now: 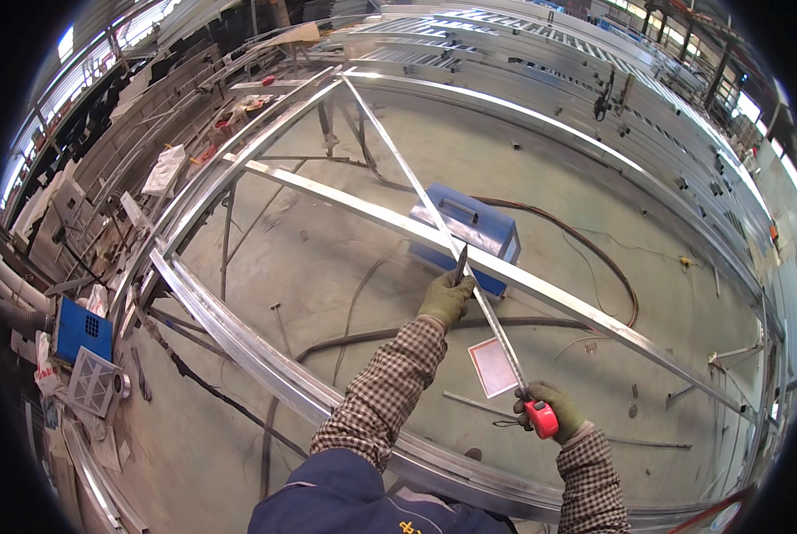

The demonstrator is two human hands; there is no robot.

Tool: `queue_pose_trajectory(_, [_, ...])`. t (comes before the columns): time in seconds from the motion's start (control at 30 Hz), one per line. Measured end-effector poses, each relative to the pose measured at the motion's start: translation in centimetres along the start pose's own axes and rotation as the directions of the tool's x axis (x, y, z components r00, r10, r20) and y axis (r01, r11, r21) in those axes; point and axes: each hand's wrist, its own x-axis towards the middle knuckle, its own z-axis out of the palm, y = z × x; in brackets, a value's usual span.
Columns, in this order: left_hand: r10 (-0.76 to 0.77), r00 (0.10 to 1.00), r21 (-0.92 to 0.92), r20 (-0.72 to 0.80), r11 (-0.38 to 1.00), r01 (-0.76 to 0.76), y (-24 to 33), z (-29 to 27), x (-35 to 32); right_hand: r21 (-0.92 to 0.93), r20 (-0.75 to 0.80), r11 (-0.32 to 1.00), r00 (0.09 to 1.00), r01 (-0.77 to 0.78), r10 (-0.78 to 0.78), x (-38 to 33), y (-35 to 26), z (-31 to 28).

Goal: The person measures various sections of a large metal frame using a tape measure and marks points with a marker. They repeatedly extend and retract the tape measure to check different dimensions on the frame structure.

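1. Nearest, the person's dark blue jacket (363,498) fills the lower edge; two checked sleeves reach up from it, both hands in green work gloves.
2. The right hand (554,411) is closed around a red tape measure case (542,417), held low on the right, just above the near curved rail (238,334) of the metal frame.
3. From the case the tape blade (492,322) runs up and to the left, stretched out straight.
4. The left hand (446,297) is closed on a thin dark pointed tool (461,263), perhaps a marker or scriber; I cannot tell which. Its tip stands at the spot where the tape meets the flat cross bar (372,214).
5. That cross bar runs from the left rail down to the right. A thinner diagonal bar (389,147) crosses it right by the left hand and goes on to the far end of the frame.
6. Under the frame, on the grey-green floor: a pale square plate (493,367) between the two hands, dark cables (363,336) snaking past, and a blue box with a handle (465,231) just behind the cross bar.
7. Left side: a blue perforated crate (83,329) and a grey mesh unit (93,383) beside the frame.
8. Far back: stacked long metal sections (541,53) across the top, with windows along the right wall.
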Motion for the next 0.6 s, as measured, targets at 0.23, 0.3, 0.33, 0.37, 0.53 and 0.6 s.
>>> queue_pose_trajectory(0.23, [-0.032,0.995,-0.021,0.096,0.999,0.034,-2.5,3.6,-6.1,-0.097,-0.093,0.99,0.991,-0.104,0.096,-7.8,0.3,-2.7])
queue_pose_trajectory(0.3, [0.013,0.985,0.041,0.171,0.999,-0.021,-4.5,5.3,-9.2,-0.056,-0.116,0.998,0.993,-0.021,0.015,-10.4,2.2,-3.4])
queue_pose_trajectory(0.33, [-0.015,0.981,0.07,0.196,0.998,0.001,-5.4,5.9,-10.8,-0.134,-0.092,0.99,0.995,-0.054,0.041,-11.6,2.8,-4.2])
queue_pose_trajectory(0.37, [-0.095,0.971,-0.05,0.221,0.993,0.109,-6.1,6.6,-12.5,-0.192,-0.054,0.981,0.999,-0.014,0.004,-12.8,3.5,-4.9])
queue_pose_trajectory(0.53, [-0.135,0.863,0.036,0.487,0.99,0.135,-8.9,10.9,-21.6,-0.576,0.018,0.791,0.97,0.207,-0.241,-20.1,7.4,-8.1])
queue_pose_trajectory(0.6, [-0.132,0.831,0.063,0.541,0.991,0.117,-11.1,14.0,-25.5,-0.397,-0.074,0.918,0.996,0.023,-0.057,-22.3,8.6,-10.2])
